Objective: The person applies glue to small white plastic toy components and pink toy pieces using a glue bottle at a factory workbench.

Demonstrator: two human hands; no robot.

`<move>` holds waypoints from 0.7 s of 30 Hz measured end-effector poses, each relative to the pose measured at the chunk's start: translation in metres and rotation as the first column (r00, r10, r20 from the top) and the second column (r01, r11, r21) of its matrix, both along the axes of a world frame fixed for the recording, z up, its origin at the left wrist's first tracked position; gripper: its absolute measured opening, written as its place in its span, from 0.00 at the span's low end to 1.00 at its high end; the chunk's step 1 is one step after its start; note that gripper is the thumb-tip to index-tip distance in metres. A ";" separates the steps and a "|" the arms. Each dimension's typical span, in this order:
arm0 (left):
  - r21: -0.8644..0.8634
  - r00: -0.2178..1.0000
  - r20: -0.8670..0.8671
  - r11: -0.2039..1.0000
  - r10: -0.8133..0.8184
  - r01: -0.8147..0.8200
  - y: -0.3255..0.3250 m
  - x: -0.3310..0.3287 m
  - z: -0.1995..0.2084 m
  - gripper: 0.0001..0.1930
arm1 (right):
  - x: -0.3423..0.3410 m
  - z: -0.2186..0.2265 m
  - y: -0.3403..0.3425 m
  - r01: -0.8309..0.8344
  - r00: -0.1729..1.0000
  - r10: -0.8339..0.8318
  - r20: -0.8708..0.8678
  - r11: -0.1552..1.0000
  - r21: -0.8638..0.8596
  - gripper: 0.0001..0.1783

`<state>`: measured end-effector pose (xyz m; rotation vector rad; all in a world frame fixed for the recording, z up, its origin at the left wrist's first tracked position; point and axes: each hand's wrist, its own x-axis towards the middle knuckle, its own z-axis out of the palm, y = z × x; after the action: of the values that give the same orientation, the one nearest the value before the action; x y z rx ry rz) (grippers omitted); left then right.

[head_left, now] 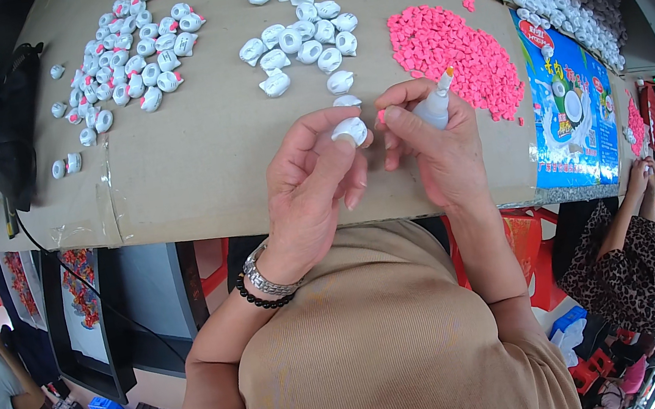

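Between the thumb and fingers of my left hand (311, 181) is a small white rounded plastic piece (350, 131), held over the table's near edge. Close beside it, my right hand (439, 140) pinches a tiny pink piece (382, 116) with thumb and forefinger. The same hand also keeps a white glue bottle (434, 108) in its grip, its narrow orange-tipped nozzle pointing up. Just beyond my hands lies a cluster of similar white pieces (309, 51). To the right of that spreads a heap of small pink pieces (453, 52).
White pieces with pink parts (125, 61) lie at the far left of the cardboard-covered table (193, 166). A blue printed sheet (572, 101) lies right, below an opened box of white pieces (561, 5). A black cable (91, 280) hangs at left. Another person (625, 269) sits at right.
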<state>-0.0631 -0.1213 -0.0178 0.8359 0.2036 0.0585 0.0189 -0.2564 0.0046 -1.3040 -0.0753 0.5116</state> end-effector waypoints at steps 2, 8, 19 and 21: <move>-0.008 1.000 -0.001 1.000 -0.002 0.002 -0.001 0.000 0.000 0.16 | -0.003 -0.002 0.002 0.000 0.999 0.001 0.040 1.000 -0.003 0.05; 0.009 1.000 0.026 1.000 0.015 -0.016 -0.003 0.000 -0.002 0.16 | -0.013 -0.003 0.004 0.061 0.984 -0.035 0.177 0.988 -0.144 0.05; 0.224 0.998 0.056 0.974 0.030 -0.042 -0.006 -0.001 -0.002 0.15 | -0.020 0.002 0.004 0.063 0.993 -0.076 0.089 0.989 0.136 0.08; 0.242 0.997 0.070 0.970 0.016 -0.032 -0.006 -0.002 -0.004 0.15 | -0.021 -0.001 0.004 0.057 0.997 -0.064 0.039 0.984 0.169 0.08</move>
<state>-0.0648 -0.1271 -0.0218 1.0739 0.1444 0.1363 -0.0022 -0.2522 0.0040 -1.1496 -0.1128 0.4154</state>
